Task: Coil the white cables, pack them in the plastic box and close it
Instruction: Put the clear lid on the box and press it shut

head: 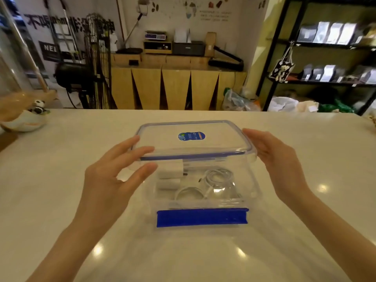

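So there's one clear plastic box [205, 192] sitting in the middle of the pale table [61, 180], and through its near wall I count two coiled white cables [218, 177], one toward the back right and one [189, 192] lower down at the front, plus two white charger blocks [172, 169] stacked on the left side, the second one [168, 184] just below the first. One lid [193, 137], clear with a blue rim and a blue oval sticker, is over the top of the box; it sits tilted or a bit off, and I honestly can't tell whether it's seated on the rim. One blue latch flap [202, 217] hangs flat at the near side, not clipped up. The side latches are see-through and hard to pick out. Two bare hands: the left hand [114, 176] has its fingers spread and mostly straight, fingertips at the lid's left corner, thumb just under the edge, so a loose touch and no real grip. The right hand [272, 157] is flat and relaxed, fingers straight along the lid's right corner, touching or just beside it, can't say which. Further out, one panda figurine [38, 107] sits on a bowl-like thing at the far left edge, partly cut off. The shelves [325, 47] at the back right hold blurry bags I can't count.
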Motion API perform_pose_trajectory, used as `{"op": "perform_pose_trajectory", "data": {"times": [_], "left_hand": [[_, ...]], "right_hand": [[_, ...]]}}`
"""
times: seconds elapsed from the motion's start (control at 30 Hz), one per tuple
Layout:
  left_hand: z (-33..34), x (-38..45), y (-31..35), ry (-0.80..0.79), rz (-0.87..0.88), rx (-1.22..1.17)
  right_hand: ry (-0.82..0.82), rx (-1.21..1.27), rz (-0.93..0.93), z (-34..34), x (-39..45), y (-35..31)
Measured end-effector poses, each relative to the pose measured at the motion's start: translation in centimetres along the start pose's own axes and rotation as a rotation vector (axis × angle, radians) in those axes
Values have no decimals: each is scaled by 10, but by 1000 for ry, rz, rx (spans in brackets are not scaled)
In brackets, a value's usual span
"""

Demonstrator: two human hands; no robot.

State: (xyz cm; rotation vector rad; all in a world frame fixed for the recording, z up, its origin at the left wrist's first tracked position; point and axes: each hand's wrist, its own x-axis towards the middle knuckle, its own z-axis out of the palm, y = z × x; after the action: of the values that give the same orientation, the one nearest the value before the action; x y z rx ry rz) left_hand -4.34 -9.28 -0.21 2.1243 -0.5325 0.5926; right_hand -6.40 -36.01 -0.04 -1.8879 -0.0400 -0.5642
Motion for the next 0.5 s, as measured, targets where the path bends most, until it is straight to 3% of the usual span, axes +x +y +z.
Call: {"op": "perform_pose_trajectory", "data": {"times": [0.17, 0.5], "left_hand": [[15, -17, -8, -53, 65, -40], [20, -33, -26, -117, 155, 28]], "right_hand": [[-79, 86, 64, -11, -30, 13], [-102, -44, 82, -11, -59, 36]]}}
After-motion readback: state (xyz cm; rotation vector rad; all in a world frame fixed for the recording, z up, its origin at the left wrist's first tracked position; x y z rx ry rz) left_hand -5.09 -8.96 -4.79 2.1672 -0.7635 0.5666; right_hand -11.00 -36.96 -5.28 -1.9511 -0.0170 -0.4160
